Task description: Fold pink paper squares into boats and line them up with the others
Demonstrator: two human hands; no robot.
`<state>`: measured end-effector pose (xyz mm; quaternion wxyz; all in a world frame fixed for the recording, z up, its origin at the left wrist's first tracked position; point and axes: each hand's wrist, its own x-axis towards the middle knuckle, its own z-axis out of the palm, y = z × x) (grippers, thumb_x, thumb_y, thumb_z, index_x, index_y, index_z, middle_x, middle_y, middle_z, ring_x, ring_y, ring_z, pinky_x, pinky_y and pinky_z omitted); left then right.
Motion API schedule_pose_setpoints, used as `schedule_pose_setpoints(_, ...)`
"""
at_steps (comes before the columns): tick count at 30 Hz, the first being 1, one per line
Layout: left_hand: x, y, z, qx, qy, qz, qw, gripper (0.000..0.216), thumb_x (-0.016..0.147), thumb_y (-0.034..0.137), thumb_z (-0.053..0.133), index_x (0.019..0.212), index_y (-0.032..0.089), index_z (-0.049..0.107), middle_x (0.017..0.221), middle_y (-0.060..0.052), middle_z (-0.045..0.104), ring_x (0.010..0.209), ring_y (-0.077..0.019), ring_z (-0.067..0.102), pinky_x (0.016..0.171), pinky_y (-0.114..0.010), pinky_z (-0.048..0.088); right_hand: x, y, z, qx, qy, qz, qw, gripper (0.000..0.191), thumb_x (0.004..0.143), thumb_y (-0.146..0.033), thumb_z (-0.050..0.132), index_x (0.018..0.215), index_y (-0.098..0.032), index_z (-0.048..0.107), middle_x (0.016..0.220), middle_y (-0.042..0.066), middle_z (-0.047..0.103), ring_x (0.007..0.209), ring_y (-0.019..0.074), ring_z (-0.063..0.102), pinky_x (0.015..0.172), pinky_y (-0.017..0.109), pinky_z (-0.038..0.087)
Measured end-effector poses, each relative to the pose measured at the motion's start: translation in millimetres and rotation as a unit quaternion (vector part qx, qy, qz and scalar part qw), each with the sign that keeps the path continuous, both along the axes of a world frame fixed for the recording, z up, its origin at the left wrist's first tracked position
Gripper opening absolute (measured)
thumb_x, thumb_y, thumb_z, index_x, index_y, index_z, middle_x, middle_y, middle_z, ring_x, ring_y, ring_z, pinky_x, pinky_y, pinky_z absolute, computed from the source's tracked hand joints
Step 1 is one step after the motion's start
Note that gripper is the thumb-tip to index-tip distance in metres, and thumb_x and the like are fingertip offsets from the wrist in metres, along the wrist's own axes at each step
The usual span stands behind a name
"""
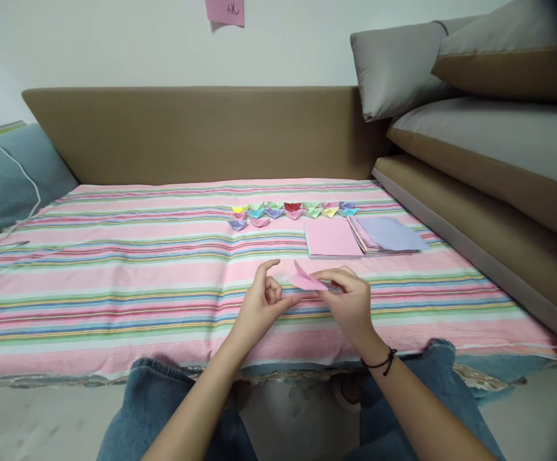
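Observation:
A folded pink paper piece is held over the striped cloth near its front edge. My right hand pinches its right end with thumb and fingers. My left hand sits at its left end, thumb tip touching the paper, index finger raised and the other fingers curled. Beyond the hands lie a stack of pink square sheets and a fanned stack topped by a lilac sheet. Behind them stand several small folded paper boats in mixed colours, in two rows.
The cloth covers a low sofa seat with a brown backrest. Grey and brown cushions pile up at the right. A blue cushion and white cable lie at the left. A pink note hangs on the wall. My jeans-clad knees are below.

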<state>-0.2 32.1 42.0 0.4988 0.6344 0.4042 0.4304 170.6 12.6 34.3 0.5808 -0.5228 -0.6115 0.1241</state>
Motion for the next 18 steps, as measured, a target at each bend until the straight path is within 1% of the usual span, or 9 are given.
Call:
schedule_pose_setpoints(2, 2, -4, 1.9, -0.020, -0.012, -0.052, 0.998, 0.082, 0.069, 0.025, 0.070, 0.138, 0.026, 0.025, 0.062, 0.007, 0.052, 0.050, -0.0071, 0.047, 0.050, -0.018, 0.037, 3, -2, 0.1, 0.066, -0.059, -0.022, 0.996, 0.014, 0.078, -0.014, 0.061, 0.076, -0.024, 0.071, 0.080, 0.003, 0.071, 0.077, 0.0201, 0.064, 0.068, 0.033, 0.050)
schedule_pose_setpoints(4, 4, -7, 2.4, -0.030, -0.017, -0.088, 0.996, 0.088, 0.070, 0.022, 0.069, 0.142, 0.029, 0.018, 0.065, 0.005, 0.057, 0.051, -0.0091, 0.053, 0.051, -0.019, 0.041, 5, -4, -1.3, 0.105, -0.110, -0.031, 0.988, 0.018, 0.080, -0.012, 0.058, 0.081, -0.025, 0.071, 0.085, 0.003, 0.072, 0.080, 0.0192, 0.066, 0.070, 0.032, 0.052)
schedule_pose_setpoints(5, 5, -7, 2.1, -0.029, -0.018, -0.097, 0.995, 0.086, 0.070, 0.020, 0.068, 0.141, 0.029, 0.021, 0.065, 0.004, 0.059, 0.052, -0.0106, 0.055, 0.051, -0.020, 0.043, 6, -5, -2.3, 0.118, -0.138, -0.036, 0.983, 0.020, 0.080, -0.011, 0.057, 0.084, -0.025, 0.071, 0.087, 0.002, 0.072, 0.080, 0.0185, 0.067, 0.070, 0.030, 0.052)
schedule_pose_setpoints(7, 6, -8, 1.3, -0.016, -0.013, -0.106, 0.994, 0.069, 0.072, 0.017, 0.064, 0.135, 0.028, 0.037, 0.064, 0.003, 0.061, 0.056, -0.0132, 0.060, 0.054, -0.022, 0.047, 6, -6, -4.3, 0.135, -0.194, -0.054, 0.970, 0.022, 0.080, -0.010, 0.058, 0.087, -0.026, 0.071, 0.091, 0.002, 0.073, 0.079, 0.0176, 0.069, 0.068, 0.028, 0.053)
schedule_pose_setpoints(9, 5, -7, 0.7, 0.016, 0.000, -0.086, 0.996, 0.047, 0.073, 0.013, 0.060, 0.118, 0.025, 0.056, 0.071, 0.000, 0.064, 0.061, -0.0137, 0.062, 0.057, -0.022, 0.049, 5, -8, -6.0, 0.144, -0.230, -0.067, 0.960, 0.022, 0.080, -0.010, 0.059, 0.089, -0.027, 0.071, 0.095, 0.002, 0.073, 0.079, 0.0175, 0.069, 0.068, 0.027, 0.053)
schedule_pose_setpoints(10, 5, -6, 0.6, 0.034, 0.006, -0.067, 0.997, 0.037, 0.072, 0.011, 0.059, 0.108, 0.024, 0.062, 0.077, -0.002, 0.066, 0.064, -0.0135, 0.063, 0.058, -0.022, 0.049, 4, -9, -6.6, 0.147, -0.236, -0.067, 0.958, 0.023, 0.080, -0.011, 0.059, 0.090, -0.027, 0.071, 0.097, 0.002, 0.072, 0.080, 0.0178, 0.069, 0.069, 0.027, 0.054)
schedule_pose_setpoints(13, 3, -3, 1.7, 0.051, -0.021, -0.017, 0.998, 0.024, 0.072, 0.009, 0.058, 0.090, 0.021, 0.069, 0.091, -0.002, 0.067, 0.073, -0.0133, 0.064, 0.063, -0.021, 0.051, 0, -11, -6.7, 0.156, -0.203, -0.034, 0.966, 0.025, 0.080, -0.010, 0.060, 0.093, -0.029, 0.070, 0.102, 0.003, 0.071, 0.087, 0.0188, 0.069, 0.074, 0.029, 0.056)
schedule_pose_setpoints(15, 2, -2, 3.6, 0.019, -0.065, -0.008, 0.998, 0.020, 0.071, 0.011, 0.060, 0.086, 0.020, 0.069, 0.087, -0.002, 0.068, 0.070, -0.0132, 0.065, 0.064, -0.022, 0.054, -2, -12, -4.2, 0.151, -0.146, -0.002, 0.978, 0.025, 0.080, -0.011, 0.061, 0.095, -0.028, 0.070, 0.103, 0.004, 0.070, 0.091, 0.0202, 0.067, 0.077, 0.032, 0.057)
schedule_pose_setpoints(18, 2, -1, 7.3, -0.034, -0.111, -0.004, 0.993, 0.013, 0.068, 0.014, 0.066, 0.080, 0.018, 0.070, 0.078, -0.001, 0.069, 0.063, -0.0139, 0.066, 0.062, -0.025, 0.056, -4, -12, 3.5, 0.106, -0.063, 0.046, 0.991, 0.019, 0.079, -0.015, 0.063, 0.092, -0.026, 0.070, 0.107, 0.006, 0.069, 0.096, 0.0229, 0.066, 0.077, 0.035, 0.058)
